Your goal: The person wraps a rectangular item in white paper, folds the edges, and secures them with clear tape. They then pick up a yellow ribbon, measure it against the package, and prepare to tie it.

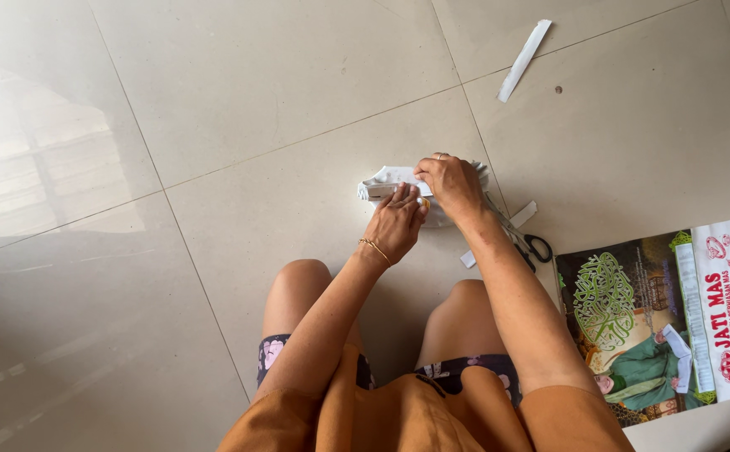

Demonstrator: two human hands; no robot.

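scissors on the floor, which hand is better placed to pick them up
Probably the right hand. The scissors lie on the tiled floor just beside the right forearm, on that side. The left hand rests on the white paper bundle and would have to cross under the right arm.

Landmark: the white folded paper bundle [390, 181] on the tiled floor [239, 100]. Left of and beyond the bundle, the floor offers open passage. Just right of it, scissors [525, 243] and small paper scraps [522, 214] obstruct. Farther right lies a printed calendar poster [658, 310]. Well beyond, to the right, lies a paper strip [525, 59].
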